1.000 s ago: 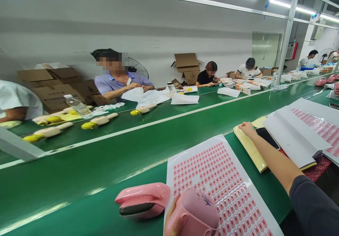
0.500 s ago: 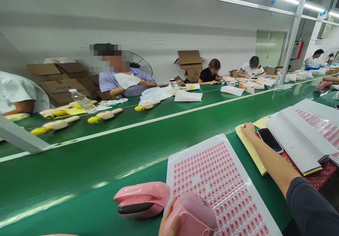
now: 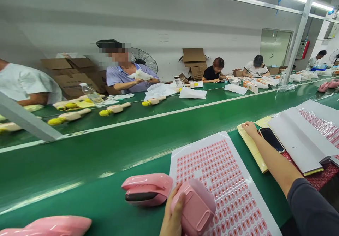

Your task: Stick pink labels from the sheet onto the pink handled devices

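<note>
My left hand (image 3: 173,211) is wrapped round a glossy pink plastic appliance housing (image 3: 196,207), its rounded top up and a flat panel with a slot facing me. It is held over a white sheet of small pink oval stickers (image 3: 197,144), some of whose places are bare. Touching the sheet's left edge is a pink housing with a dark strip (image 3: 148,190). Off to the right, my right hand (image 3: 250,127) rests with curled fingers on a yellow paper stack (image 3: 253,149); what they pinch, if anything, is hidden. A black-screened phone (image 3: 272,139) lies beside that wrist.
Another pink housing (image 3: 53,225) is cut off at lower left. A green conveyor belt (image 3: 119,147) runs across, with co-workers seated beyond it. White paper (image 3: 293,140) and more sticker sheets lie on red bubble wrap (image 3: 324,172) at right. A metal post (image 3: 29,117) slants at left.
My left hand has turned the housing, so its flat slotted panel now faces me. More of the lower-left pink housing has come into view. The right hand stays on the yellow stack.
</note>
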Available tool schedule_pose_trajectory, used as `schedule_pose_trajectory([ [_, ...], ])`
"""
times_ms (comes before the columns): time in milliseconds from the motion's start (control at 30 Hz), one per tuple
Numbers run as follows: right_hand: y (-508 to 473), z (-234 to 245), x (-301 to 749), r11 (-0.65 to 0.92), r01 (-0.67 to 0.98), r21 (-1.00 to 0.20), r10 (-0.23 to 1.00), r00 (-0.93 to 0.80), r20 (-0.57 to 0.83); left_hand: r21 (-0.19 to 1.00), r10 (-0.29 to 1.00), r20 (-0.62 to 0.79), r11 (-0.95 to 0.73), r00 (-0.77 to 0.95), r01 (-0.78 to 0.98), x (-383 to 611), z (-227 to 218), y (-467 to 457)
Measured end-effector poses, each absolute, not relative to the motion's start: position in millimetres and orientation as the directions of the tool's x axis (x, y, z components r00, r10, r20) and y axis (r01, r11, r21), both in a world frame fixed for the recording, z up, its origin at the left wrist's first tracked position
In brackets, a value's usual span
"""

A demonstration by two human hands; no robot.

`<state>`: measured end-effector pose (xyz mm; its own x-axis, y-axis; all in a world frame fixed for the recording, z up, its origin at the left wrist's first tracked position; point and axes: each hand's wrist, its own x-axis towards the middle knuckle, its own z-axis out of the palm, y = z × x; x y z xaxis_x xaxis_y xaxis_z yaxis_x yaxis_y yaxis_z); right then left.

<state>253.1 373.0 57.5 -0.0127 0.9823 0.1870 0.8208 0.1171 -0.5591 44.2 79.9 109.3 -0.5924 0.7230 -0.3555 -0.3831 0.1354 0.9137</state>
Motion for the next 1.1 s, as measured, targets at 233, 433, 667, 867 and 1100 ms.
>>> schedule_pose_trajectory([
  [233, 376, 67, 250, 0.078, 0.829, -0.554, 0.985, 0.023, 0.173, 0.918, 0.772, -0.305, 0.083, -0.557, -0.388, 40, 103, 88],
  [433, 377, 67, 258, -0.002, 0.886, -0.465, 0.989, 0.07, 0.129, 0.909, 0.778, -0.311, 0.076, -0.546, -0.409, 39, 103, 87],
  [667, 372, 65, 259, 0.004, 0.902, -0.432, 0.99, 0.058, 0.13, 0.922, 0.75, -0.293, 0.056, -0.594, -0.383, 44, 104, 88],
  [867, 365, 64, 250, 0.056, 0.904, -0.425, 0.984, 0.022, 0.177, 0.938, 0.732, -0.285, 0.08, -0.619, -0.337, 46, 108, 88],
  [1100, 366, 66, 257, 0.057, 0.831, -0.553, 0.986, 0.04, 0.161, 0.948, 0.748, -0.268, 0.092, -0.607, -0.306, 40, 101, 90],
])
